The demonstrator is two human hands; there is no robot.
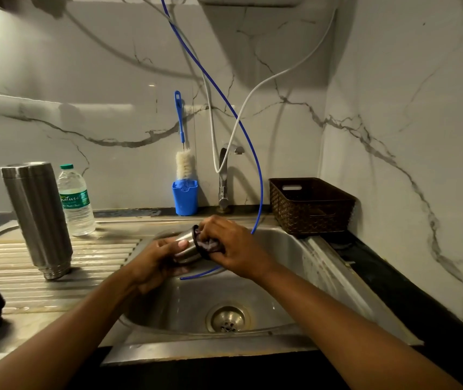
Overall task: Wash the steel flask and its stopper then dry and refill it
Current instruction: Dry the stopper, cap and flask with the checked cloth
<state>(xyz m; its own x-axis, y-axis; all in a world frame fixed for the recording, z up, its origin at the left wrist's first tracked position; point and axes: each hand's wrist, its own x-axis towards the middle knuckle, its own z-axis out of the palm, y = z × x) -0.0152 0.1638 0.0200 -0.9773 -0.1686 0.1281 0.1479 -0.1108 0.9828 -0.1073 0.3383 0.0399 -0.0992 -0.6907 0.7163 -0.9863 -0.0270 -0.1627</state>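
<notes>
1. Over the sink (281, 277), our left grip (154, 257) clamps round a small steel cap (186, 246); our right grip (236, 249) pinches a dark scrubber (208, 244) pressed into its mouth.
2. The steel flask (37, 218) stands mouth-down on the ribbed surface (98, 249), well left of both grips.
3. The risk, we judge: wet steel could slip from the left grip and drop into the sink.

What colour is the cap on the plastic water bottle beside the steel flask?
The bottle cap is green, clearest in the head view.
</notes>
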